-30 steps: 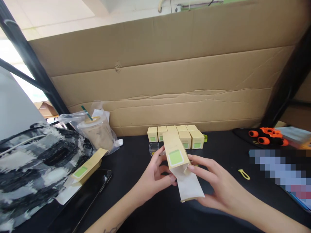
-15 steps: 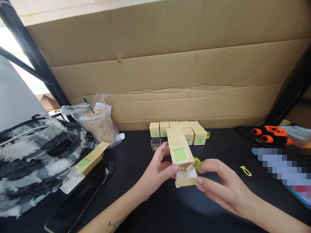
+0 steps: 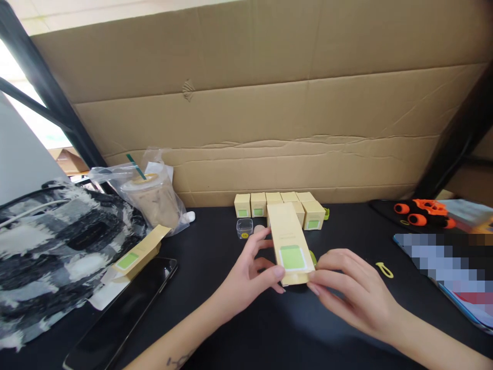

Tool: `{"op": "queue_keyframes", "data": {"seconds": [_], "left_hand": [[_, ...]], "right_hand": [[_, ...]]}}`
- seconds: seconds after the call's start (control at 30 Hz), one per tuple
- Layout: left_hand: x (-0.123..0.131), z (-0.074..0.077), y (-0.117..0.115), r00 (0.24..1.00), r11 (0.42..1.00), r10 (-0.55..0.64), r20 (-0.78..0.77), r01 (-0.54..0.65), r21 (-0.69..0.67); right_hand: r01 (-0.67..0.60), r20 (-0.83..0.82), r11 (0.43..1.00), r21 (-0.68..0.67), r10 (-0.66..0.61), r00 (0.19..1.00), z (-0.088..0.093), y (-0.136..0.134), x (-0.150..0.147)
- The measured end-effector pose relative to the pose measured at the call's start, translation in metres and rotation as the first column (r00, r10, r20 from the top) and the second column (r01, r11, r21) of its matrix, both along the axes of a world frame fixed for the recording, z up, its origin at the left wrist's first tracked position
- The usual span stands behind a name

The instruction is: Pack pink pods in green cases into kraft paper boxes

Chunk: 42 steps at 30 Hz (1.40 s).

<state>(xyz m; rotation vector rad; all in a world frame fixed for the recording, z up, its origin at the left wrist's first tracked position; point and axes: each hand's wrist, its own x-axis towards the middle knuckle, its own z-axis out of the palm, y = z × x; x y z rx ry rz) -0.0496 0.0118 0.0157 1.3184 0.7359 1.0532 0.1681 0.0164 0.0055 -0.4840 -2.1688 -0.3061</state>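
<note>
A narrow pale-yellow cardboard box (image 3: 288,231) with a green square printed on it is tilted toward me above the table. My left hand (image 3: 252,270) is closed round its left side, thumb near the lower front corner. My right hand (image 3: 346,282) pinches the lower right corner at the end flap, which now lies against the box. A green piece (image 3: 313,257) peeks out between the box and my right fingers; most of it is hidden. Behind the box stand several matching small boxes (image 3: 314,215) in a cluster, beside a clear plastic container (image 3: 244,228).
On the left are an opened carton (image 3: 140,252), a black phone (image 3: 123,313), a bagged iced drink (image 3: 152,200) and a black-and-white fabric item (image 3: 57,257). To the right lie a yellow loop (image 3: 384,270), an orange-wheeled toy car (image 3: 423,211) and a blurred-out flat packet (image 3: 454,277). Cardboard (image 3: 246,113) walls the back.
The box's lower flap, which stuck out open, has been folded in over the end. The box has shifted slightly down and right, and less of the green piece shows.
</note>
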Motion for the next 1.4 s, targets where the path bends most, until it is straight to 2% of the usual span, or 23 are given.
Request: {"op": "queue_keyframes", "data": {"seconds": [0.17, 0.27, 0.47, 0.63, 0.7, 0.77, 0.83, 0.9, 0.97, 1.07, 1.13, 1.3, 1.4], "left_hand": [[-0.002, -0.009, 0.001, 0.997, 0.996, -0.074, -0.003, 0.074, 0.043], [-0.001, -0.013, 0.001, 0.997, 0.994, -0.068, -0.04, 0.071, 0.08], [-0.002, -0.013, 0.001, 0.997, 0.997, 0.005, -0.081, 0.002, 0.082], [-0.001, -0.013, 0.001, 0.996, 0.996, -0.083, -0.029, 0.084, 0.036], [0.0, -0.01, 0.001, 0.998, 0.998, -0.063, 0.011, 0.063, 0.012], [0.001, -0.007, 0.002, 0.999, 1.0, 0.017, 0.04, -0.016, -0.018], [0.0, -0.005, 0.004, 0.997, 0.998, 0.067, 0.048, -0.066, -0.02], [-0.003, -0.006, 0.006, 0.998, 0.998, 0.055, 0.016, -0.056, 0.03], [-0.005, -0.009, 0.006, 0.998, 0.994, 0.018, -0.061, -0.011, 0.112], [-0.005, -0.014, 0.001, 0.982, 0.971, -0.048, -0.182, 0.088, 0.223], [-0.004, -0.016, -0.004, 0.966, 0.95, -0.068, -0.251, 0.139, 0.279], [-0.001, -0.022, -0.008, 0.885, 0.924, 0.003, -0.465, 0.176, 0.34], [-0.001, -0.032, -0.007, 0.859, 0.891, 0.051, -0.51, 0.191, 0.412]], "right_hand": [[-0.003, 0.013, 0.997, -0.073, 0.004, 1.0, -0.005, 0.001, 0.002], [0.005, 0.016, 0.996, -0.088, -0.003, 1.0, -0.006, 0.0, 0.001], [-0.008, 0.012, 0.999, -0.042, 0.009, 1.0, -0.003, -0.002, -0.001], [0.01, 0.122, 0.999, 0.047, -0.015, 0.992, -0.001, -0.002, 0.002], [-0.015, 0.171, 0.998, 0.065, 0.003, 0.985, -0.001, -0.001, 0.003], [-0.026, 0.119, 1.0, 0.009, 0.025, 0.993, -0.002, 0.002, 0.005], [0.03, -0.04, 0.991, -0.129, -0.036, 0.999, -0.003, 0.007, 0.007], [0.126, -0.12, 0.947, -0.295, -0.168, 0.979, -0.001, 0.012, 0.009], [0.201, -0.02, 0.89, -0.41, -0.229, 0.973, 0.002, 0.018, 0.01], [0.238, 0.19, 0.82, -0.52, -0.161, 0.968, 0.008, 0.024, 0.009], [0.244, 0.252, 0.775, -0.583, -0.113, 0.961, 0.009, 0.026, 0.009], [0.173, 0.183, 0.697, -0.696, -0.06, 0.981, -0.004, 0.035, 0.013], [0.142, 0.144, 0.668, -0.73, -0.053, 0.988, -0.009, 0.042, 0.016]]}}
